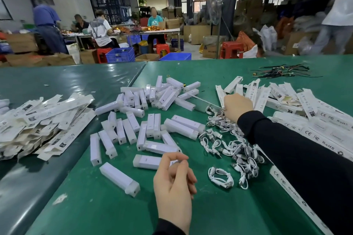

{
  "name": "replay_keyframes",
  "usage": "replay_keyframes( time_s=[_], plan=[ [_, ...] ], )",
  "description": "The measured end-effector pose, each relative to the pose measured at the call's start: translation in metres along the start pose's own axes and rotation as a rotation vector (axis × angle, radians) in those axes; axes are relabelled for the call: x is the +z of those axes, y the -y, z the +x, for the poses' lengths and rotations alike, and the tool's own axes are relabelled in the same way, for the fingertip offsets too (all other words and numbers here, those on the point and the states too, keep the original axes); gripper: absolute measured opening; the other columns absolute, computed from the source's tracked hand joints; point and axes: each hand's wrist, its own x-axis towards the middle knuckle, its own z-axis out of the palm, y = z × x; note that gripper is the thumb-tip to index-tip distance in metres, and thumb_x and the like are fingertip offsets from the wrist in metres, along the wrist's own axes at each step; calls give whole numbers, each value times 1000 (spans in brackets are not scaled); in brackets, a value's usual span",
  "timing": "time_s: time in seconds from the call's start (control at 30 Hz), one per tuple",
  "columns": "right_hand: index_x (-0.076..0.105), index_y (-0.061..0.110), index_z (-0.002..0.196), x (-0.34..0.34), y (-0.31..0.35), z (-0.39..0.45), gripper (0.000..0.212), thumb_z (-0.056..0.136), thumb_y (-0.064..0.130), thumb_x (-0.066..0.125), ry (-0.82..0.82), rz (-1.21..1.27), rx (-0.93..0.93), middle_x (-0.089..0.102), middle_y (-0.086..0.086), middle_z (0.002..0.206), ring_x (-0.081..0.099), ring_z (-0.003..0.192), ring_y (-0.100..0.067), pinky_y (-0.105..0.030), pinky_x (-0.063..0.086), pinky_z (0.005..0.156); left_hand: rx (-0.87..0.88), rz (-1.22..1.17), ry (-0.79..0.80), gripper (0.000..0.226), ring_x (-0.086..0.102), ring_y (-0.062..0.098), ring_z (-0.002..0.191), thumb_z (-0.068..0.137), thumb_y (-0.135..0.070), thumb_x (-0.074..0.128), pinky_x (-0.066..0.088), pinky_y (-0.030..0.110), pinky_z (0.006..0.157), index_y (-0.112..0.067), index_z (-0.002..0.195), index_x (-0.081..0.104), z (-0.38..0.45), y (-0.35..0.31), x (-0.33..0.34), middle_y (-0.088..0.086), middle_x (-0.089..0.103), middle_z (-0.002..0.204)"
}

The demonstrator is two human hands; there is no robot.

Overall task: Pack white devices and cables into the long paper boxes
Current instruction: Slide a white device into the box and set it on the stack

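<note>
Over the cable heap (pixel 235 150) at the desk's (pixel 107 206) right, your right hand (pixel 237 108) pinches a flat paper box (pixel 207 103) that could snag cables, while your left hand's (pixel 174 175) loosely curled, empty fingers (pixel 188 174) hover just short of the devices (pixel 147 162).

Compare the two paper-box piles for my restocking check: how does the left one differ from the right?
The left pile lies on the darker, glossy table sheet; the right pile lies on the brighter green one. The left pile is crumpled and heaped; the right pile fans out flatter, with CE and RoHS print readable. The right hand reaches only the right pile. Both hold long white printed boxes.
</note>
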Motion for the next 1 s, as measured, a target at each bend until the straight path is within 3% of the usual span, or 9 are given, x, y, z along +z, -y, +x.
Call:
replay_keyframes(
  time_s=[0.13, 0.23, 0.37, 0.47, 0.53, 0.63, 0.77, 0.9, 1.0],
  plan=[
    [55, 9, 106, -19, -7, -9, 12, 94, 7, 54, -231, 114, 0, 56, -5, 79, 54, 69, -28, -31, 39, 57, -12, -8, 5, 15, 39, 16, 39, 94, 2, 49, 30, 21, 36, -6, 84, 57, -1, 1, -1, 7, 52, 50],
    [67, 11, 100, -53, 1, -32, 12, 90, 7, 61, -332, 557, 4, 67, -4, 86, 61, 73, -22, -31, 48, 64, -35, -8, -3, 15, 43, 15, 42, 94, 1, 51, 33, 21, 37, -8, 87, 61, 2, 2, -2, 6, 55, 53],
    [69, 13, 88, -84, 22, -111, 13, 82, 1, 71, 111, 1406, 21, 75, -4, 88, 73, 71, -17, -28, 61, 65, -77, -59, 27, 16, 65, 13, 67, 91, -15, 60, 51, 25, 53, -17, 106, 64, 4, 2, 2, 3, 73, 79],
    [73, 10, 96, -75, 27, -173, 17, 82, 1, 70, 460, 1656, 44, 76, -12, 93, 72, 74, -23, -28, 61, 66, -204, -229, 111, 54, 69, 20, 100, 76, -46, 57, 53, 42, 88, -18, 122, 61, 6, -3, 1, 5, 73, 108],
    [75, 10, 97, -62, 24, -199, 19, 78, 6, 71, 619, 1795, 136, 75, -14, 95, 69, 71, -18, -24, 58, 63, -317, -389, 155, 65, 68, 24, 105, 74, -54, 53, 46, 49, 98, -15, 125, 59, 9, -10, -2, 8, 70, 116],
    [73, 6, 104, -41, 17, -218, 27, 77, 6, 71, 746, 1853, 204, 74, -16, 97, 66, 73, -18, -26, 56, 63, -353, -491, 198, 62, 70, 22, 98, 74, -49, 55, 48, 45, 91, -11, 123, 60, 10, -13, -4, 11, 70, 116],
    [78, 11, 89, -34, 17, -226, 18, 72, 7, 72, 817, 1878, 197, 70, -11, 77, 62, 63, -15, -28, 54, 63, -383, -462, 213, 68, 70, 23, 99, 60, -39, 70, 54, 49, 90, -6, 119, 62, 7, -14, -4, 16, 70, 114],
    [69, -1, 102, -34, 13, -227, 26, 76, 4, 72, 827, 1829, 174, 69, -10, 77, 62, 62, -13, -26, 53, 61, -410, -466, 279, 80, 69, 22, 102, 57, -38, 73, 58, 38, 76, -3, 127, 58, 6, -14, -6, 17, 68, 118],
    [72, 2, 93, -35, 11, -227, 10, 84, 3, 68, 748, 1742, 144, 66, -4, 66, 57, 55, -8, -21, 48, 57, -443, -429, 354, 99, 71, 26, 97, 40, -40, 95, 60, 38, 74, 0, 124, 60, 4, -12, -7, 21, 67, 117]
  ],
)
